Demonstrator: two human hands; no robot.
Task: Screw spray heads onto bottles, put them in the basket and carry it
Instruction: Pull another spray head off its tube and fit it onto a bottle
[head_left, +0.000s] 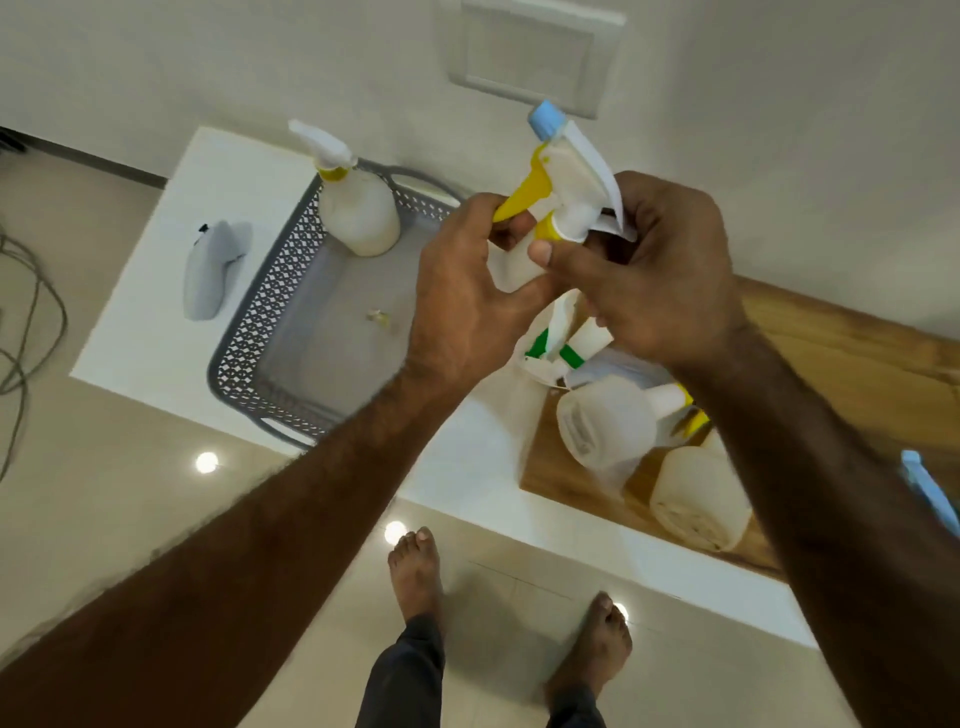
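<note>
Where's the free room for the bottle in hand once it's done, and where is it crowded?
Most of the gray basket floor is bare, from the standing bottle in its far corner toward the near rim, save a small scrap. White table is bare left of the basket around the gray object. Crowded: the wooden board, with lying bottles.

1 wide head view faces steeply down, close over basket

No text can be read for sure: the small printed label on the lying clear bottle is too blurred.
</note>
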